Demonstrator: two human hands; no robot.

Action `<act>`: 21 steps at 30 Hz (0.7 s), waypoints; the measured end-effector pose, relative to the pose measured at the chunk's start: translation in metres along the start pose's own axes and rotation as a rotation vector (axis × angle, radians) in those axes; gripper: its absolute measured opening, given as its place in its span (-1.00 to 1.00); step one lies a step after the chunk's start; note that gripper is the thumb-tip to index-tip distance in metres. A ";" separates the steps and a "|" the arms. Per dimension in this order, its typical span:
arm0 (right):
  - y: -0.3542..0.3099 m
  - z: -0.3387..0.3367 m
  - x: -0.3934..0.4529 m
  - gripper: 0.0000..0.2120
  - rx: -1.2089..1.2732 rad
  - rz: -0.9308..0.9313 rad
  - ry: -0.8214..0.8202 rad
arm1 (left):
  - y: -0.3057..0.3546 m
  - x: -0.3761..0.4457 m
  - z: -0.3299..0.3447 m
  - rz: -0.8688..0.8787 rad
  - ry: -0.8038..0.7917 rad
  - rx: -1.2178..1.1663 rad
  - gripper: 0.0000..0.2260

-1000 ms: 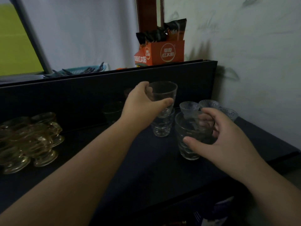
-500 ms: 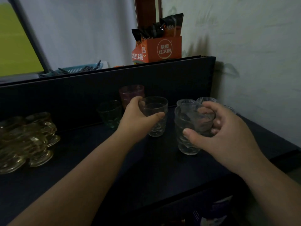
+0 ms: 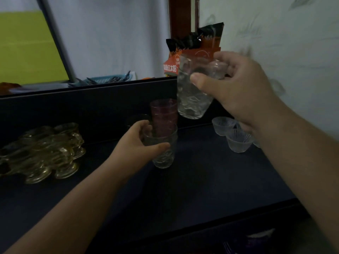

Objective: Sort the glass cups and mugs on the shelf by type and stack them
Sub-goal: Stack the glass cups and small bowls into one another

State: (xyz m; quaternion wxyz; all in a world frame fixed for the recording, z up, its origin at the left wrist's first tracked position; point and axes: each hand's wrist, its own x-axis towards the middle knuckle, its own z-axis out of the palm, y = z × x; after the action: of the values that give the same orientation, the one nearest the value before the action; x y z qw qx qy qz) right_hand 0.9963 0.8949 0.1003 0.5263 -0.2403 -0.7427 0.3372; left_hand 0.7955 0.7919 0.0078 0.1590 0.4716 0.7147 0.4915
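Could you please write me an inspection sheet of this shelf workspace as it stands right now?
Surface: dark shelf top, dimly lit.
Job's things: clear textured glass tumbler lifted in the air; second clear tumbler standing on the shelf; purple tinted glass behind it; small ribbed clear cups at right; amber glass mugs clustered at left.
Clutter: orange carton with dark sachets; blue basket.
Grippers: right hand holds the lifted tumbler; left hand grips the standing one.
Cables: nothing seen.
Surroundings: pale wall, curtain.
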 end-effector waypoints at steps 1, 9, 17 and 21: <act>-0.003 0.010 0.004 -0.45 0.028 -0.006 -0.025 | -0.003 -0.003 -0.004 -0.011 0.009 -0.004 -0.17; 0.003 0.077 0.009 -0.08 0.028 0.042 -0.211 | -0.033 -0.033 -0.044 -0.144 -0.035 0.048 0.11; 0.027 0.101 -0.013 -0.09 -0.033 0.100 -0.276 | -0.052 -0.047 -0.068 -0.194 0.020 0.261 -0.05; 0.035 0.106 -0.027 -0.12 -0.073 0.090 -0.295 | -0.047 -0.047 -0.069 -0.143 0.054 0.433 -0.08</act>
State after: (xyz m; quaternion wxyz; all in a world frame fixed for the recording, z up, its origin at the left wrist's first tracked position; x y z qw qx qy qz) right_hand 0.9054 0.8723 0.0339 0.3867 -0.2404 -0.8121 0.3648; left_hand 0.7474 0.7116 -0.0110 0.0695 0.4296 0.8391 0.3265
